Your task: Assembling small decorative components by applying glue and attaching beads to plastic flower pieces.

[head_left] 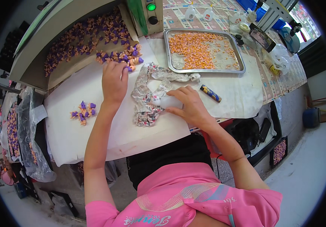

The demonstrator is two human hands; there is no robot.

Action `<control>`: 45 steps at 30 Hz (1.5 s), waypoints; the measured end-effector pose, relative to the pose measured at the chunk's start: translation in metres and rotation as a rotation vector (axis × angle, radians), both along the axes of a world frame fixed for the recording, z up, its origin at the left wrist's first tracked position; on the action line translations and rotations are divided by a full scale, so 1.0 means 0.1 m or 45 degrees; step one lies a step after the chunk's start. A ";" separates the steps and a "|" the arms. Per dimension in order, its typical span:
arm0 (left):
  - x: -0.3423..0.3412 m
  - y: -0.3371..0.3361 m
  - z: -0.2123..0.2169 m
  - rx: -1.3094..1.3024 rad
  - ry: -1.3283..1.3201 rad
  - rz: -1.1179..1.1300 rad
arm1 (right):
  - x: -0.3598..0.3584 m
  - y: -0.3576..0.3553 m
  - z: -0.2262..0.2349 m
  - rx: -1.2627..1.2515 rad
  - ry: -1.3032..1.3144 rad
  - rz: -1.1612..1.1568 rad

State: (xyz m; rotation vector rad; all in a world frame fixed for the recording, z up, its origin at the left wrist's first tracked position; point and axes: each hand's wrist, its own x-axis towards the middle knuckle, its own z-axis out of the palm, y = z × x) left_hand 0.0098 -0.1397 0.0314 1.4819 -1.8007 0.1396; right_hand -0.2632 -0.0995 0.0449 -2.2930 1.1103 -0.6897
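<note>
A heap of small purple-and-peach figures (132, 55) lies at the mouth of a hooded machine (30, 62), spilling onto the white paper (114, 142) that covers the near worktop (289, 81). Progress looks early, judging by the piles: only a small cluster (83, 112) sits apart on the paper to the left, while many more pieces fill the space under the hood.

The left hand (114, 81) reaches forward with its fingertips at the heap's near edge, back of the hand upward—whether the fingers are pinched on a figure I cannot tell. The right hand (189, 104) comes in from the right, thumb and fingers clamped around a translucent white bottle (168, 101) lying low over a crumpled floral cloth (142, 89). Farther out are a dark-blue tube (210, 93) and, beyond it, a metal tray (208, 70) of orange pieces (191, 51).
</note>
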 end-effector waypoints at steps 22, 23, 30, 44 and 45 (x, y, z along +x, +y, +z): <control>0.01 0.95 -0.02 0.558 1.496 -0.204 | 0.21 0.41 0.18 0.627 -0.763 -0.194; -0.07 1.05 -0.04 0.635 1.734 -0.266 | 0.22 0.43 0.16 0.631 -0.747 -0.205; -0.27 1.53 -0.14 0.747 2.072 -0.216 | 0.35 0.53 0.10 0.198 -0.717 -0.038; -0.40 1.58 -0.28 0.719 1.998 -0.231 | 0.36 0.61 0.03 0.012 -0.553 -0.069; -0.40 1.58 -0.28 0.714 1.988 -0.232 | 0.36 0.62 0.02 0.046 -0.540 -0.076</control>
